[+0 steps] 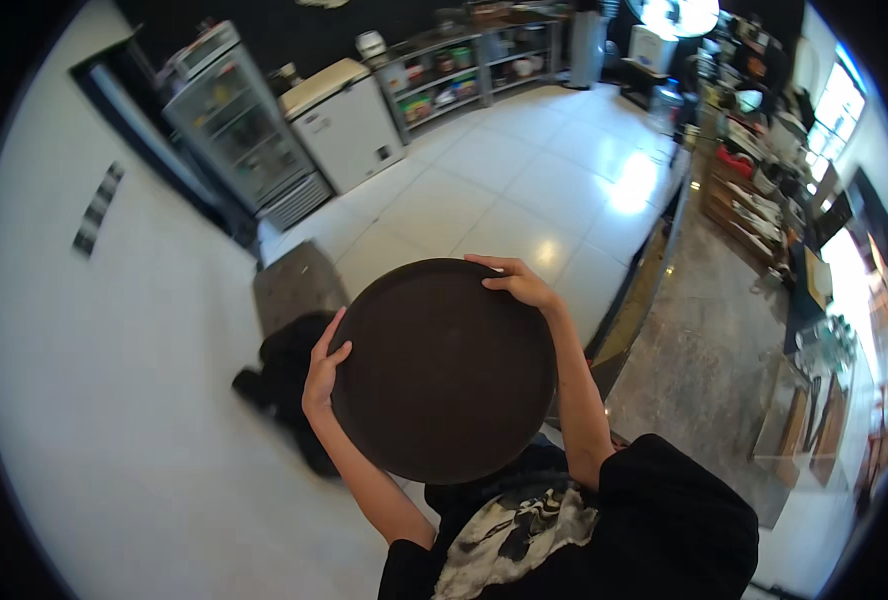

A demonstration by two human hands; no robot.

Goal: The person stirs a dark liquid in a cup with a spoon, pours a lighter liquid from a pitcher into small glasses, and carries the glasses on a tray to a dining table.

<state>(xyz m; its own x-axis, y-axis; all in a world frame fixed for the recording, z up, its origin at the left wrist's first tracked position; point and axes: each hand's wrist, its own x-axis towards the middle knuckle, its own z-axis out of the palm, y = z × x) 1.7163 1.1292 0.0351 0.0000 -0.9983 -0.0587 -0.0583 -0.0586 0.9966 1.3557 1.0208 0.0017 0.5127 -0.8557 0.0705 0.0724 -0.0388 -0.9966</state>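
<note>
A round dark brown serving tray (448,371) is held up in front of my body, its flat inner face and low rim towards the camera. My left hand (325,367) grips the tray's left edge, with the thumb over the rim. At the tray's upper right edge, my right hand (515,280) holds the rim between thumb and fingers. The fingers behind the tray are partly hidden, and so is whatever lies directly beneath it.
A wooden seat or stool (298,281) with black cloth (294,382) stands left of the tray. On the right runs a long counter (684,352) bearing cutlery boxes and bottles. A glass-door fridge (238,127), a chest freezer (350,124) and metal shelves (444,71) line the far wall.
</note>
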